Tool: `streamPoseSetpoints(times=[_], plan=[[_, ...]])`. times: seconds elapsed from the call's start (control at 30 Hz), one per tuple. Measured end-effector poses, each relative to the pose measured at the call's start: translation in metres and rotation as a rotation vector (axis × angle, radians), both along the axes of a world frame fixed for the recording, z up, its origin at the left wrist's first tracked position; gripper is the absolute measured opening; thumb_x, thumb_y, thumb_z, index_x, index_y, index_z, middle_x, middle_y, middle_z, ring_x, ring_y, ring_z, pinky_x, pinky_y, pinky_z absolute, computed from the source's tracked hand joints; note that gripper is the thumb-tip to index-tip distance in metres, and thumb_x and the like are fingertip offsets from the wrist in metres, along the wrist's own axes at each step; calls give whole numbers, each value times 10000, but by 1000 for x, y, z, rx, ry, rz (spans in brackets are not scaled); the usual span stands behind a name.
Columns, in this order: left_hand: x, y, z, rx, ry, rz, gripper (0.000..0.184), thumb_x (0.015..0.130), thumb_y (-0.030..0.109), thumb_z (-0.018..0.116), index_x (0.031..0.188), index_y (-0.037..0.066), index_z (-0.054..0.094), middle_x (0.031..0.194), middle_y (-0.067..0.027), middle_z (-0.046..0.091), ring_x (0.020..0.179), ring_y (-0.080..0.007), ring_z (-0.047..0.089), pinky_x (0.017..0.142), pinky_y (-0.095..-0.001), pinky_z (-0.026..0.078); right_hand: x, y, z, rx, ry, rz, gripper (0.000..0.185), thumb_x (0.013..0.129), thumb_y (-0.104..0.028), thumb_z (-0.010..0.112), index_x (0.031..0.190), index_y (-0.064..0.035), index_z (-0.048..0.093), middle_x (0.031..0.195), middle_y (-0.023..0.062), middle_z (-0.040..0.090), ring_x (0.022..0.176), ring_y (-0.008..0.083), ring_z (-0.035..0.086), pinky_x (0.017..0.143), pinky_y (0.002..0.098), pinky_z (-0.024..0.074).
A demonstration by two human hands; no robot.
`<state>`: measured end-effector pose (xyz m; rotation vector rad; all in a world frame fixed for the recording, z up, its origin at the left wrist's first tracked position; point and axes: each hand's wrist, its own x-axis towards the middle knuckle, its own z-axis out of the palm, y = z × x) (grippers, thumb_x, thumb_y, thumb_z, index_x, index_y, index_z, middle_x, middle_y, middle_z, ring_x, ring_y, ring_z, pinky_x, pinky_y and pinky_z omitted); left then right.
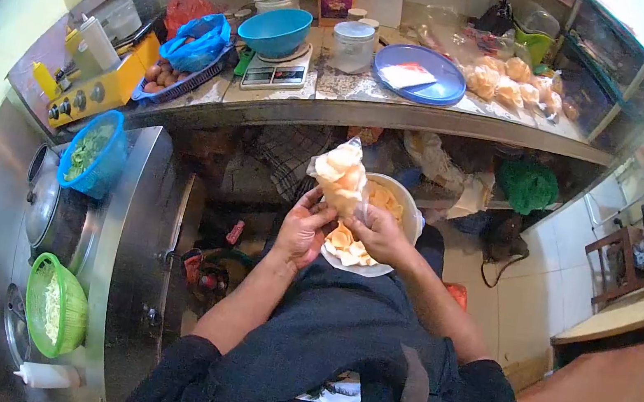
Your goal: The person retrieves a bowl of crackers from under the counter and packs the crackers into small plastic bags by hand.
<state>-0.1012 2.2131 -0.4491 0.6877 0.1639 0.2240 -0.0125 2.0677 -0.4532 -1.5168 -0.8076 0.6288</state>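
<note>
A clear plastic bag of pale orange crackers point(341, 172) stands upright between my two hands, above a white tub point(413, 215) in my lap. My left hand point(306, 230) holds the bag's lower left side with its fingers curled. On the lower right side, my right hand point(380, 233) grips the plastic with thumb and fingers together. Loose crackers point(348, 247) lie in the tub below, partly hidden by my hands and the bag.
On the counter stand a digital scale point(274, 76) under a blue bowl point(275, 32), a lidded jar point(352, 47), a blue tray point(447, 87) and filled cracker bags point(510, 83). Baskets point(96, 155) point(76, 314) are at the left.
</note>
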Motion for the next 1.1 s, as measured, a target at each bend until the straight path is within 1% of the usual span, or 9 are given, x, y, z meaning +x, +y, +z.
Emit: streamPoseSetpoints(times=[0.1,0.2,0.37,0.57,0.7,0.87,0.97,1.07,1.1], plan=[[-2,-2,7,25,-9,-30,471,831,-55,614,1268,54,477,1091,-79,619,997,-197,615,898,-360,501,-10,-4,23,146,69,-28,253,948,-204,579,1060,21,614,911,9,639,811,76,571,707,222,469],[-2,-4,4,58,8,-50,435,841,-40,608,1250,59,498,1092,-70,620,984,-182,615,876,-338,502,-5,1,9,252,111,-54,275,952,-227,574,1063,20,623,930,14,645,845,68,571,727,220,468],[-4,-3,-4,145,46,-102,376,883,65,600,1249,92,522,1131,-35,602,959,-150,582,829,-318,466,-2,-4,15,207,44,-109,285,926,-228,610,1063,20,629,929,13,647,835,71,573,734,232,474],[-4,-11,-3,164,67,-95,304,916,195,615,1197,94,556,1067,-17,621,927,-135,579,808,-306,469,1,-7,8,63,-53,-101,273,879,-215,663,1022,16,633,896,7,641,803,63,573,703,240,483],[2,-8,-27,161,80,-37,225,927,177,597,1135,91,588,1029,-20,632,899,-137,591,799,-300,477,-12,-7,25,108,-45,-153,264,887,-219,657,1021,6,627,871,5,630,777,57,567,681,242,486],[4,-9,-30,160,24,-20,180,931,150,589,1090,66,601,955,-24,650,838,-135,612,782,-295,493,-7,-3,12,179,178,-187,223,910,-213,632,1002,-11,620,819,-5,619,693,47,549,619,216,467],[7,-8,-38,274,24,46,110,903,121,632,959,33,596,882,-49,650,729,-132,626,707,-259,521,-2,-2,-2,194,236,-222,204,915,-206,626,969,-10,614,794,-13,613,656,41,537,590,205,452],[3,-8,-34,367,22,-9,205,928,167,593,1095,48,596,978,-46,652,849,-148,611,806,-317,487,-1,-2,-2,217,250,-225,196,914,-202,626,944,-9,612,782,-16,608,652,43,536,581,206,446],[1,-9,-29,290,6,-37,216,934,185,584,1104,51,594,997,-49,648,875,-150,606,820,-325,480,-1,-2,-3,224,253,-222,195,914,-201,626,938,-9,612,780,-16,607,654,45,537,581,208,445]])
